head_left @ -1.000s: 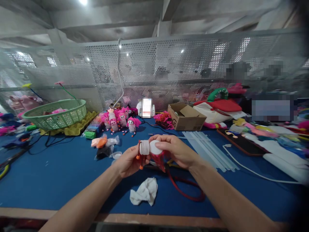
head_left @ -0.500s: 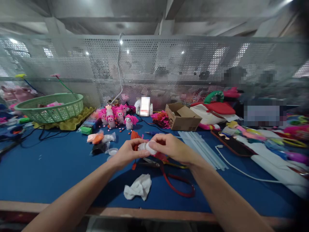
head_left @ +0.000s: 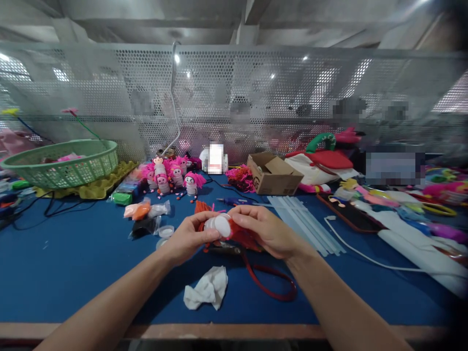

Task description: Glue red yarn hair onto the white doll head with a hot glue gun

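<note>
My left hand [head_left: 192, 235] is closed round a small white ribbed cylinder [head_left: 222, 225], its flat round end turned toward me. Close against its right edge, my right hand [head_left: 266, 229] has thumb and fingers drawn together; whatever they pinch is hidden. Something red-orange [head_left: 237, 228] shows between that thumb and the cylinder and under the palm. Beneath the hands lie scissors with a red handle [head_left: 270, 287], their blades partly covered. Orange yarn [head_left: 202, 208] sticks out behind my left fingers. A crumpled white tissue [head_left: 207, 287] rests nearer me.
Pink-haired dolls [head_left: 175, 175] stand at the back, left of a cardboard box [head_left: 274, 173]. Translucent glue sticks [head_left: 305, 222] and a white cable [head_left: 360, 258] lie to the right. Packets of clay [head_left: 141, 210] lie left, with a green basket [head_left: 62, 168] beyond.
The right thumb has moved off the cylinder's round end to its right edge, leaving the white face uncovered. More red-orange shows beside it. The view has shifted slightly.
</note>
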A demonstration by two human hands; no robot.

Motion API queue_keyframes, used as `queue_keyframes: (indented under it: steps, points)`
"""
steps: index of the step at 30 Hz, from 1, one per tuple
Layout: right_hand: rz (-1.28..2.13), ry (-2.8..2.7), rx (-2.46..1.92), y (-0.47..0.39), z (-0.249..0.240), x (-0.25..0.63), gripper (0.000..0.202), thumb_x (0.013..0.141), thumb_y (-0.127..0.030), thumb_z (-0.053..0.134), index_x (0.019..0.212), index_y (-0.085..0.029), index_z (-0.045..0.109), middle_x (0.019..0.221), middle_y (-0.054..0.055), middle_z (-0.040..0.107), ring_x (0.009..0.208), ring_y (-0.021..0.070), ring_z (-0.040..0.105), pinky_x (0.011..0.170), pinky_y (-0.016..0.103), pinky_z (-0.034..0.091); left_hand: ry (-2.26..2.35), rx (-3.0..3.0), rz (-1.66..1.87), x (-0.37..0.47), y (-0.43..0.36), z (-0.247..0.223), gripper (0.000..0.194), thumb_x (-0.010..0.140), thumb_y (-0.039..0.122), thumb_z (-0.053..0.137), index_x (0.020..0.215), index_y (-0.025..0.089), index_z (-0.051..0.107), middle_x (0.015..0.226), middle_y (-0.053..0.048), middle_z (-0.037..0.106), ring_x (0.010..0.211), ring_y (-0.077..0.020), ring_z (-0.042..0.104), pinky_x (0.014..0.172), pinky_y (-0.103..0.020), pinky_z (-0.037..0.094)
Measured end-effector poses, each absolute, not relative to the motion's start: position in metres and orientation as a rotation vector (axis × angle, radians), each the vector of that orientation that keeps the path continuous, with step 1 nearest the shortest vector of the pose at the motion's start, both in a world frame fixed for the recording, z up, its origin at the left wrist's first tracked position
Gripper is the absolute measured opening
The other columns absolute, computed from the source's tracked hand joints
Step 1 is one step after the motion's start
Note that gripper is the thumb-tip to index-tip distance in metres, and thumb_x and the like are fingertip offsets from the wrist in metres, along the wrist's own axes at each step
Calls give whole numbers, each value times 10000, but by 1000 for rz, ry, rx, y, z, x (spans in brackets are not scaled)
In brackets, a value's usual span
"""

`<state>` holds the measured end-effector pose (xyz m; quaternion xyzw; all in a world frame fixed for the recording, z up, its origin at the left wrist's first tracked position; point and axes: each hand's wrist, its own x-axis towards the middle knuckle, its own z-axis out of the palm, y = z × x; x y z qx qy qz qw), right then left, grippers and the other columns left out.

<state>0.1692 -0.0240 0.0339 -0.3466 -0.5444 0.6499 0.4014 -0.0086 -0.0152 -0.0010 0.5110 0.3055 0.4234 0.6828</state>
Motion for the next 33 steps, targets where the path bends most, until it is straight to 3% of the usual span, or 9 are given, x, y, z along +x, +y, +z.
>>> queue_keyframes:
  steps: [6, 11, 17, 27, 33]
  points:
    - [1577, -1473, -913, -26, 32, 169, 296, 673, -425, 642, 726, -148, 551, 585, -39, 517, 488, 54, 417, 470, 203, 293, 675, 1113, 973, -9, -15, -2, 431, 508, 259, 767, 905, 155, 635, 716, -22, 637, 563, -106, 553, 523, -214, 399]
    - [1544, -1539, -913, -28, 32, 168, 294, 708, -434, 606, 734, -150, 534, 582, -42, 494, 478, 49, 384, 461, 204, 280, 739, 1111, 956, -8, -17, 0, 478, 492, 271, 774, 933, 155, 632, 686, -16, 627, 538, -101, 542, 454, -186, 361]
    - [1553, -1539, -917, -29, 33, 168, 318, 681, -451, 626, 734, -152, 530, 613, -36, 503, 513, 59, 410, 497, 212, 300, 649, 1062, 973, -7, -16, -3, 444, 499, 235, 773, 915, 148, 642, 749, -19, 638, 606, -96, 565, 580, -207, 435]
    - [1518, -1532, -943, -30, 35, 166, 347, 644, -478, 646, 698, -148, 552, 580, -43, 516, 487, 53, 402, 476, 204, 285, 659, 1078, 947, -8, -14, -6, 439, 536, 253, 756, 950, 171, 636, 736, -24, 641, 567, -97, 558, 477, -180, 381]
    - [1627, -1426, -784, -26, 32, 162, 386, 693, -529, 577, 717, -144, 585, 580, -12, 583, 512, 83, 494, 527, 228, 366, 618, 1003, 1009, -6, -12, -1, 400, 550, 225, 752, 930, 153, 650, 781, -38, 643, 623, -102, 565, 588, -209, 421]
